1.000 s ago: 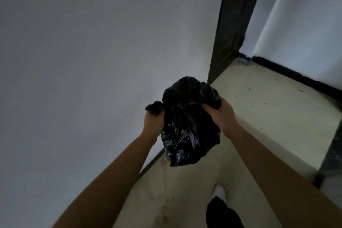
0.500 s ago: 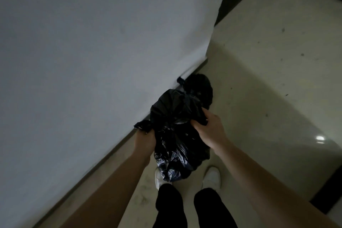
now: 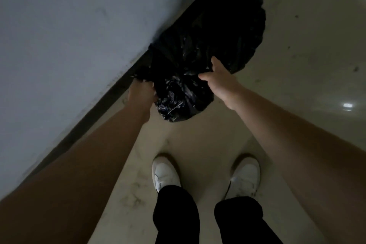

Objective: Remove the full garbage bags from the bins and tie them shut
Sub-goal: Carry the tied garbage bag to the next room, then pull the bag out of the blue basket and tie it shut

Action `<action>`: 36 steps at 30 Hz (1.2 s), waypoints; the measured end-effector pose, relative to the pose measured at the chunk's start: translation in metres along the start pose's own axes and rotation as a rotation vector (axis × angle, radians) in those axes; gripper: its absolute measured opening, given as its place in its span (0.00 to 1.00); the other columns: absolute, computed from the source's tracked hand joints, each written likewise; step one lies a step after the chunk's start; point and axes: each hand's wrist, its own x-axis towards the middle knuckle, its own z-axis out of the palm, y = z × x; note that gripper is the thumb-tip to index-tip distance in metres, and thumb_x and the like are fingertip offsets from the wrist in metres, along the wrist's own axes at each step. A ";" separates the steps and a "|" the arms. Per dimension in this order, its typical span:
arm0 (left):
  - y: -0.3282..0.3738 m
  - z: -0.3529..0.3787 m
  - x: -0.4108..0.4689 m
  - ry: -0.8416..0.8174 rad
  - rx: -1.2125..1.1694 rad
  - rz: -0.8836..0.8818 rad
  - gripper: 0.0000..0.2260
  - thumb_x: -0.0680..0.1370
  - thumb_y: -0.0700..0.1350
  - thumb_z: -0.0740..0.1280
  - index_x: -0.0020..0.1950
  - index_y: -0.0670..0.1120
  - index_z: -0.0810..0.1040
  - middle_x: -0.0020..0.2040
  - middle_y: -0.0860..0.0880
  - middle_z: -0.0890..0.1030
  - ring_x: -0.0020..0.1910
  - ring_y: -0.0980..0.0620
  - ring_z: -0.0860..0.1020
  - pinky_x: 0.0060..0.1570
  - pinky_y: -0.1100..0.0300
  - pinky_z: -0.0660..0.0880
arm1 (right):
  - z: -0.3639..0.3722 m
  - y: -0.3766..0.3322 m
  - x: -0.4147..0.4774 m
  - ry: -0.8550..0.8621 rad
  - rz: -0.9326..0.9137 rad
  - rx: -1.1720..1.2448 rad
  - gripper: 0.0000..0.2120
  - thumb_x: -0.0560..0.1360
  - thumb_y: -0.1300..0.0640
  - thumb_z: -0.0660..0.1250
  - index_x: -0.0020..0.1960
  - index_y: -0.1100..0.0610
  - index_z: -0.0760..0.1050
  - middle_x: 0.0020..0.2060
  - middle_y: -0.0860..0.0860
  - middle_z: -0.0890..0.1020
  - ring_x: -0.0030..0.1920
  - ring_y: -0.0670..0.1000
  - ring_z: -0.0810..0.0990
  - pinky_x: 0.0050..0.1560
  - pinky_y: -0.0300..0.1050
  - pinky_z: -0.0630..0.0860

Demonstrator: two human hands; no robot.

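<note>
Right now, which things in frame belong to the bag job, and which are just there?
Job:
- held black bag, gripped by left hand and right hand
- second black bag, beyond it by the wall's foot

Just there:
- white shoes, black trousers
- wall, dark skirting, floor

A wall (image 3: 69, 35) fills the upper left of the frame, and its baseboard (image 3: 89, 117) runs diagonally beside the floor (image 3: 297, 65) on the right. At centre, a garbage bag (image 3: 182, 95) is held between the left hand (image 3: 139, 93) and the right hand (image 3: 221, 83). A second bag (image 3: 233, 16) lies above it in the frame, against the baseboard. Two shoes (image 3: 165, 174) stand at lower centre.
</note>
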 end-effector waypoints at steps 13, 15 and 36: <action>0.118 -0.071 -0.159 0.169 0.704 0.735 0.14 0.84 0.46 0.57 0.67 0.46 0.74 0.66 0.46 0.76 0.64 0.46 0.73 0.58 0.55 0.68 | -0.052 -0.144 -0.149 0.256 -0.479 -0.747 0.26 0.84 0.48 0.56 0.78 0.56 0.60 0.77 0.56 0.63 0.75 0.57 0.64 0.73 0.54 0.66; 0.171 -0.092 -0.221 0.182 0.781 0.894 0.14 0.84 0.46 0.58 0.67 0.45 0.74 0.68 0.45 0.75 0.67 0.43 0.72 0.62 0.47 0.72 | -0.065 -0.198 -0.213 0.356 -0.588 -0.838 0.26 0.83 0.46 0.56 0.78 0.56 0.60 0.78 0.58 0.62 0.76 0.59 0.63 0.73 0.56 0.65; 0.212 -0.398 -0.772 1.202 0.723 0.891 0.25 0.84 0.56 0.53 0.78 0.46 0.63 0.81 0.41 0.57 0.79 0.39 0.55 0.73 0.35 0.57 | 0.077 -0.434 -0.748 0.368 -1.776 -0.790 0.31 0.83 0.43 0.56 0.80 0.58 0.56 0.80 0.61 0.51 0.81 0.61 0.49 0.79 0.58 0.50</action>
